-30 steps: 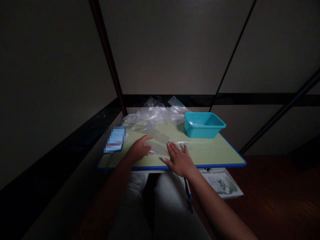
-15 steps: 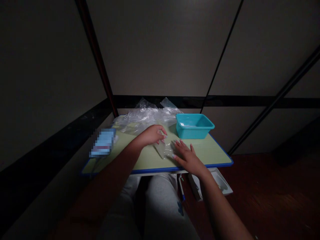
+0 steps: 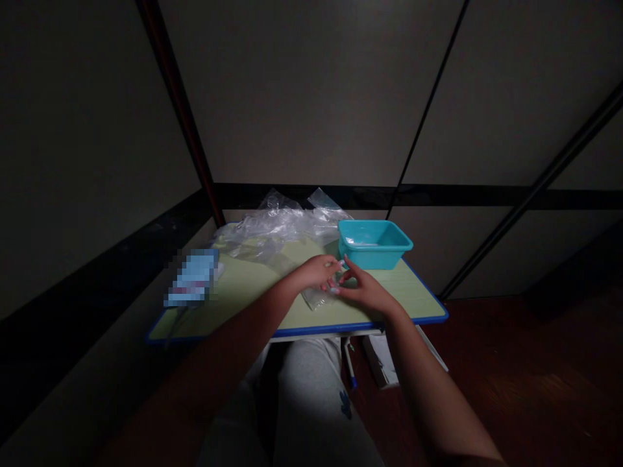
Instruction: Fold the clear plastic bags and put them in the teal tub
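A small clear plastic bag (image 3: 316,299) lies on the light green table (image 3: 253,305), partly covered by my hands. My left hand (image 3: 318,271) reaches over its upper part with fingers bent down and closed on the film. Close beside it, my right hand (image 3: 366,290) has curled fingers, with its thumb and fingertips at the bag's right edge and the index finger raised. The fingertips of both hands almost meet. Part of the bag between them is hidden.
Behind my hands stands a turquoise plastic bin (image 3: 372,256). A crumpled heap of clear plastic bags (image 3: 277,224) covers the table's back left. A blurred-out blue item (image 3: 192,279) is at the left edge. Below the table on the right is a box (image 3: 382,360).
My left hand has moved right, towards my right hand. My right hand's fingers, stretched out flat before, have curled in to the bag. The view has shifted slightly.
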Demonstrator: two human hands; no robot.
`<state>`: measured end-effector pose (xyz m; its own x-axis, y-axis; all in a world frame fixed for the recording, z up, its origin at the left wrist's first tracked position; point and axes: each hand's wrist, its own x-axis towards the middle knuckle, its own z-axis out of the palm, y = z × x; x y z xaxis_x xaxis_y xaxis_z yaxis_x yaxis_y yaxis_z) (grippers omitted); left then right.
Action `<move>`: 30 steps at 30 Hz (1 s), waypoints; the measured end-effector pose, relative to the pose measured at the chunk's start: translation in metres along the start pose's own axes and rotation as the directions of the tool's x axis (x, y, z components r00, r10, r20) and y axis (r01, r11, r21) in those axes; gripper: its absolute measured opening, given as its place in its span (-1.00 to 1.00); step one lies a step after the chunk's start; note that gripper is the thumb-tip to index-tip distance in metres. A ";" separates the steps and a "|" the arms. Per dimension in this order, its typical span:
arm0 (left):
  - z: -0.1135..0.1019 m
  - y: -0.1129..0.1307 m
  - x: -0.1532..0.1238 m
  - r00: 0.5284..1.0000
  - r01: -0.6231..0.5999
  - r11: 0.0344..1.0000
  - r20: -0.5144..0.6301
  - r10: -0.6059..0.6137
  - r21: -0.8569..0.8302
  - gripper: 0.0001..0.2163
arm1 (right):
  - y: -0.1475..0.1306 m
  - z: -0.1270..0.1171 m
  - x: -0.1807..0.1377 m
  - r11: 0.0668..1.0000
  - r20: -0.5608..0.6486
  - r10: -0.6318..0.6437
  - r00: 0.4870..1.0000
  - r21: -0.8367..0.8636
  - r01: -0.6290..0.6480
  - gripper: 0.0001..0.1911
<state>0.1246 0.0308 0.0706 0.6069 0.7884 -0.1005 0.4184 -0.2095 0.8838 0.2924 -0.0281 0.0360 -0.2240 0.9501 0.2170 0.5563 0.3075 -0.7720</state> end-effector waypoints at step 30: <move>0.002 -0.067 -0.034 0.880 0.006 0.972 -0.463 0.107 0.237 -0.66 | 0.020 0.021 0.045 0.877 -0.220 0.248 0.943 -0.362 -0.315 -0.83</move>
<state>0.0780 0.0167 0.0141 0.2657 0.9390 0.2184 0.5700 -0.3357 0.7499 0.2761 0.0193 0.0178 0.1026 0.9842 0.1441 0.8484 -0.0110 -0.5293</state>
